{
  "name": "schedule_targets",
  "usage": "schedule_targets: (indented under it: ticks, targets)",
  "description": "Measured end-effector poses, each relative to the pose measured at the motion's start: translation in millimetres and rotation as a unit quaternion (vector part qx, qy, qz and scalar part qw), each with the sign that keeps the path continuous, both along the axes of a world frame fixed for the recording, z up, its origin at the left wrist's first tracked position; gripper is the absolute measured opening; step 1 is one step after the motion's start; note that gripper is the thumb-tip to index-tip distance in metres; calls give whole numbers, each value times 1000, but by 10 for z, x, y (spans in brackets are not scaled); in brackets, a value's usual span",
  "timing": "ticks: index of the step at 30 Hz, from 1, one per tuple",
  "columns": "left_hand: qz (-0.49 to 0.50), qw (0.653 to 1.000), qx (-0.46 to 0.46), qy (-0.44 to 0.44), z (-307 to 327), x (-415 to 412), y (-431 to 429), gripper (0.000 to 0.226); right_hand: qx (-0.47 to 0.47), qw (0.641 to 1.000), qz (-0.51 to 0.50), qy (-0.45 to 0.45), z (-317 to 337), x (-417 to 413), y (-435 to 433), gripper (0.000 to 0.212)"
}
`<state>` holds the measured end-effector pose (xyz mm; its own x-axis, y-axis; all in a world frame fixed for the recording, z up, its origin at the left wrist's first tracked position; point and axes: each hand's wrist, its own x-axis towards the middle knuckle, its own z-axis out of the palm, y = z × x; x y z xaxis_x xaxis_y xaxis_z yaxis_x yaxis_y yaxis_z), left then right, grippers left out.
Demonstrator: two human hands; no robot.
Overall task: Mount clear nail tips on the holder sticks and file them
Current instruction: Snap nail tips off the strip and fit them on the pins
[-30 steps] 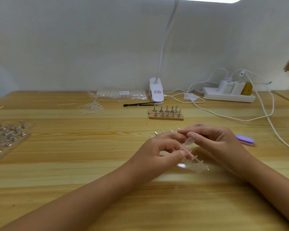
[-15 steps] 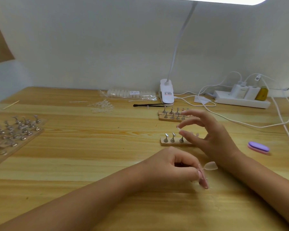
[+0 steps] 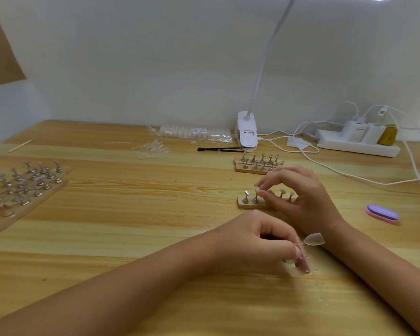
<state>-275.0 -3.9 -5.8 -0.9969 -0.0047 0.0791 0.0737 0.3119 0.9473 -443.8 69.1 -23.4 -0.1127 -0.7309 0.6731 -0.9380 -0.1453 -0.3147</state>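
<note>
step in hand: mounting. the right hand (image 3: 301, 197) is pinching a small clear nail tip (image 3: 257, 189) between thumb and forefinger, the other fingers arching loosely above. it is holding the tip at the head of the second holder stick (image 3: 255, 199) from the left on the near wooden base (image 3: 246, 205). whether the tip is already touching the stick's head cannot be told, as the fingertips are covering the joint. the leftmost stick (image 3: 246, 197) is standing bare just beside it. two sticks toward the right end of the same base are seemingly carrying tips, though the hand is partly hiding them.

the left hand (image 3: 255, 241) is resting on the table (image 3: 131, 214) with its fingers curled round a clear sprue strip (image 3: 302, 257). one larger tip (image 3: 315, 239) is hanging on the strip's top branch, near the right wrist.

filing is judged not yet begun. the purple file block (image 3: 382, 213) is lying untouched, well apart to the right of both hands. two further bases (image 3: 257, 166) with sticks are standing behind the near one.

next move, as judged: the tip is needing to be pressed squarely onto the stick's head and released without tilting the stick. the remaining tip is then needing to be twisted off the strip for the bare stick. the tips are small and clear, so a loose pinch is risking a drop onto the wood grain, where one is going to be hard to find.
</note>
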Motion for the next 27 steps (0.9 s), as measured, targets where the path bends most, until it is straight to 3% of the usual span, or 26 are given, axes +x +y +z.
schedule_targets:
  ticks: [5, 9, 23, 25, 27]
  targets:
    - [9, 1000, -15, -1, -15, -15, -15, 17, -5, 1000, -10, -4, 1, 1, 27, 21]
    - [8, 1000, -18, 5, -21, -14, -21, 18, -4, 1000, -1, 14, 12, 10, 32, 8]
    - [-3, 1000, -14, -7, -60, -20, -42, 20, 12, 999, -5, 39, 13, 22, 35, 6]
    - [-1, 1000, -3, -6, -66, -34, -46, 21, 17, 999, -14, 38, 45, 20, 61, 18]
    - [30, 999, 26, 7, -84, -57, -45, 21, 10, 1000, -20, -19, 120, 30, 109, 27]
